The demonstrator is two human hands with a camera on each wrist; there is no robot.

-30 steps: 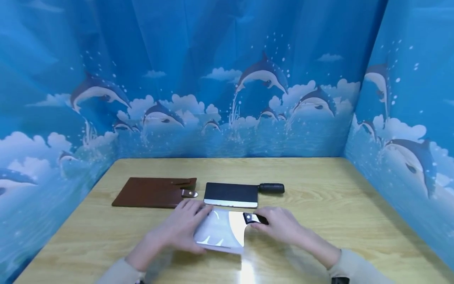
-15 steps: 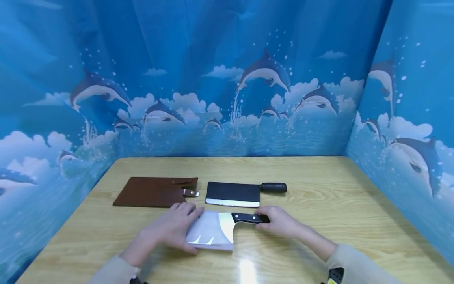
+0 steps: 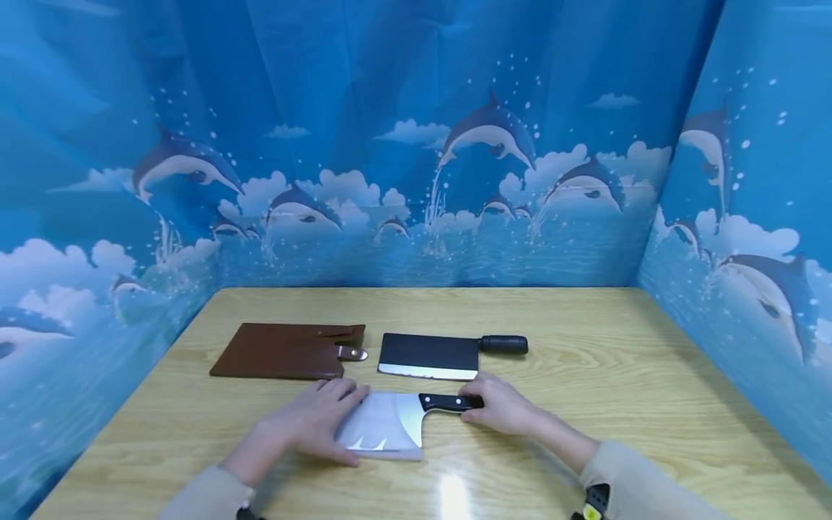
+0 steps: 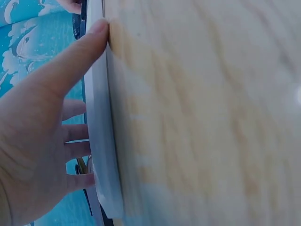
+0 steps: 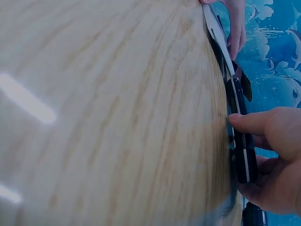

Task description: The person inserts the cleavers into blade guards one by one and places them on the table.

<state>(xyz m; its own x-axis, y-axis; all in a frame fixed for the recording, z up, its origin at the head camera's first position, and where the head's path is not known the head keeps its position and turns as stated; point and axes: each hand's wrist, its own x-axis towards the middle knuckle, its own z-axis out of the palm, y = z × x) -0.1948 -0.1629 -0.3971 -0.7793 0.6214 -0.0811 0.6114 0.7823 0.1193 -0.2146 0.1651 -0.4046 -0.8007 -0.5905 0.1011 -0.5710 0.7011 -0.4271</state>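
Note:
A cleaver (image 3: 413,417) with a black riveted handle lies flat at the table's near middle, a whitish translucent cover (image 3: 377,422) over most of its blade. My left hand (image 3: 318,422) holds the covered blade at its left end, thumb at the near edge and fingers across toward the far edge. In the left wrist view the thumb (image 4: 96,35) presses on the cover's edge. My right hand (image 3: 500,406) grips the end of the black handle (image 5: 244,155) between thumb and fingers. Just beyond lies a second, dark-bladed cleaver (image 3: 429,352) with a round black handle.
A brown leather sheath (image 3: 279,350) with a snap strap (image 3: 352,353) lies at the left, beyond my left hand. The light wood table (image 3: 585,361) is bordered at the back and sides by a blue dolphin-print curtain (image 3: 416,144).
The covered cleaver has been lowered from a slight tilt and shifted left. My right hand has slid along its handle toward the end, so more of the handle shows.

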